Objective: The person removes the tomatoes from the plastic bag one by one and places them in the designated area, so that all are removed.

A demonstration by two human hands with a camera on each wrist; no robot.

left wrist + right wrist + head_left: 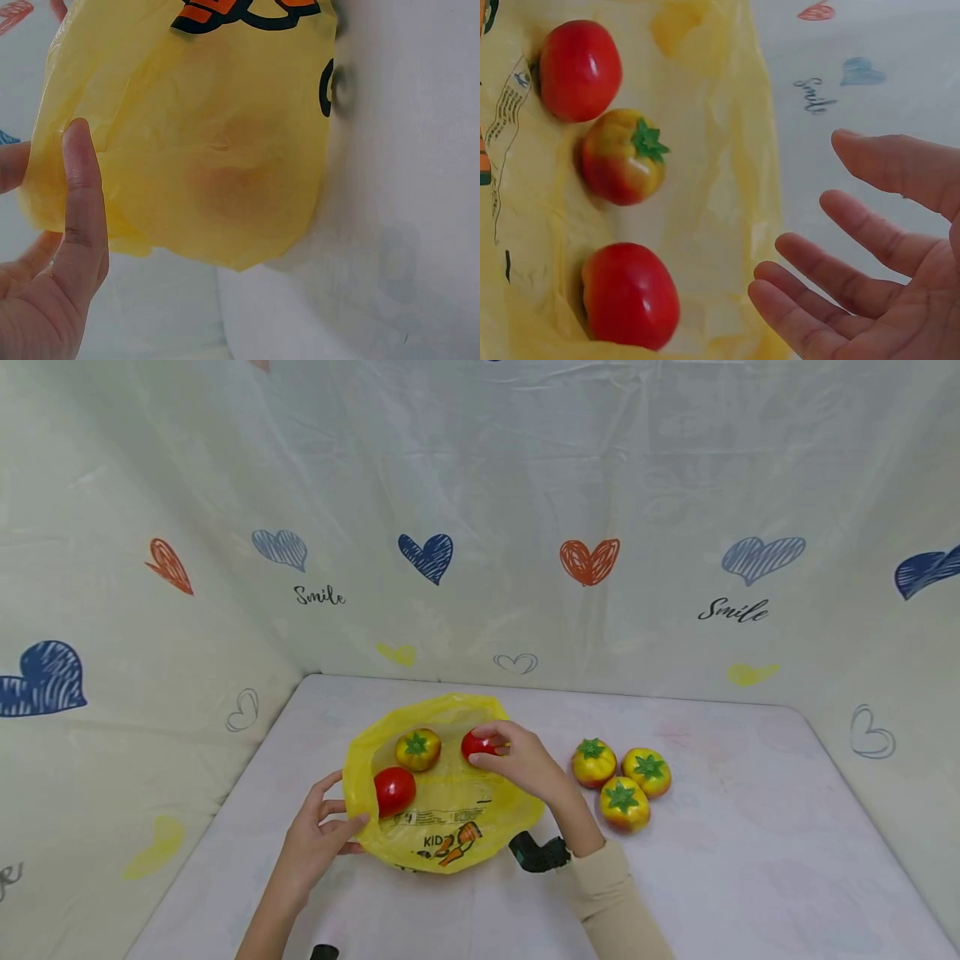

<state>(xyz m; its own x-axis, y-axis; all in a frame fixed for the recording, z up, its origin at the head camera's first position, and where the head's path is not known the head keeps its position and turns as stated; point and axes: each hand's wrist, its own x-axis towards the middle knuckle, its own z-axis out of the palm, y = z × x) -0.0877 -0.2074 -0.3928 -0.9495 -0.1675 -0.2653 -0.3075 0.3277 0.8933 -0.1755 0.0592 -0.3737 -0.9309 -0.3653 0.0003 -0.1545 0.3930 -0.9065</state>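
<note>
A yellow plastic bag (450, 793) stands with its mouth spread toward me. My left hand (318, 835) holds the bag's left edge, the thumb on the bag and other fingers beyond the edge; the left wrist view shows the hand (64, 240) against the plastic. Inside are two red toy tomatoes (581, 71) and a yellow-and-red one with a green star-shaped top (417, 750). Over the second red tomato (634, 296), at the bag's right side, hovers my right hand (521, 760). Its fingers are spread and hold nothing in the right wrist view.
Right of the bag, three yellow-and-red toy tomatoes (622, 785) with green tops sit grouped on the white table (750, 843). A pale cloth (502, 485) printed with hearts hangs behind the table. A dark strap piece (538, 853) is at my right wrist.
</note>
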